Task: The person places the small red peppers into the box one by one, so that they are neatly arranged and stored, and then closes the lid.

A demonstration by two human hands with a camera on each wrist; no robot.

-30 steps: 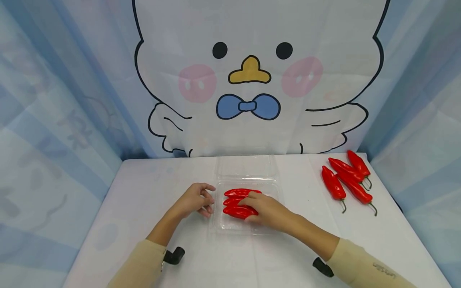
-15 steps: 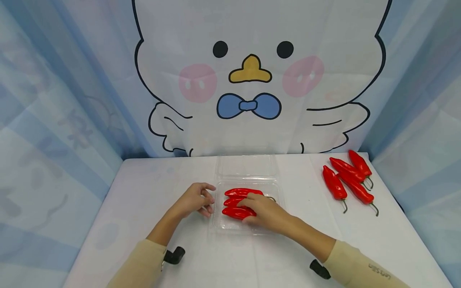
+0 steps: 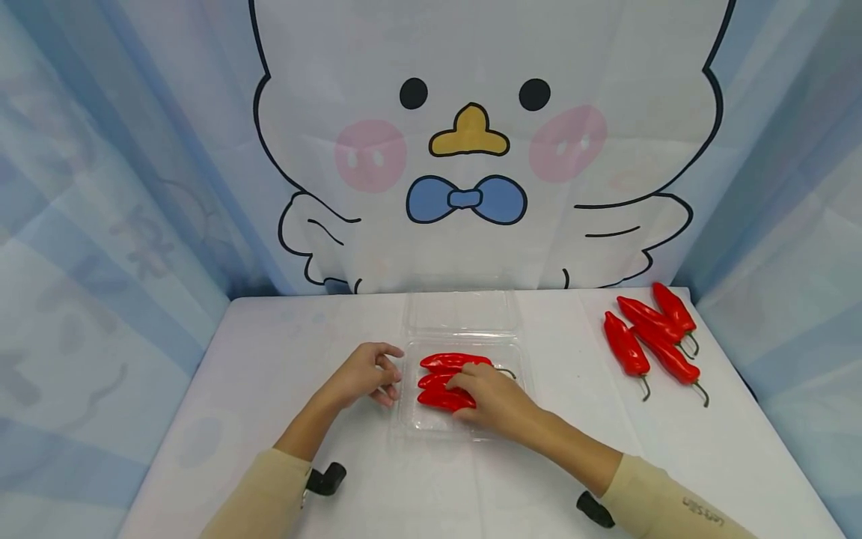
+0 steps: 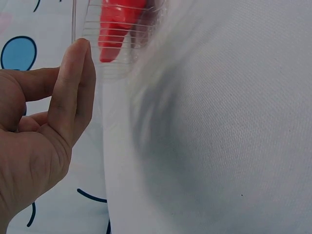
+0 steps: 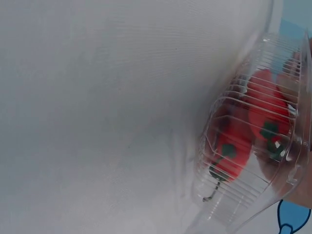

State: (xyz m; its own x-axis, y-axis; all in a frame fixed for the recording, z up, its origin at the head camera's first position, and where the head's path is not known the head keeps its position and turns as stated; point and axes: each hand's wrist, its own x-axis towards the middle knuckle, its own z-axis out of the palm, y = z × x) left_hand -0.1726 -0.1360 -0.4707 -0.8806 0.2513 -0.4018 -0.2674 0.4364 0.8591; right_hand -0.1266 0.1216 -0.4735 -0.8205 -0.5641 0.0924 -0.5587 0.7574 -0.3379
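A clear plastic clamshell box (image 3: 431,427) lies with its lid (image 3: 461,311) folded back on the table. Inside it are three red chili peppers side by side: a far one (image 3: 451,361), a middle one (image 3: 434,380) and a near one (image 3: 441,400). My right hand (image 3: 498,398) reaches in from the right and grips the near pepper, covering its stem end. Beside the box's left rim, my left hand (image 3: 367,374) has loosely bent fingers with nothing between them. In the left wrist view, a fingertip (image 4: 80,46) comes close to the box wall; contact is unclear.
Several more red chili peppers (image 3: 626,344) lie grouped at the table's back right, stems toward the front. The white table (image 3: 283,337) meets a printed curtain (image 3: 465,254) at the back, with curtains on both sides. Black wrist mounts (image 3: 326,479) stick out from the sleeves.
My right hand has shifted slightly left and toward me in the box, uncovering the far pepper's stem. The near pepper has moved very slightly. The left hand stays in place.
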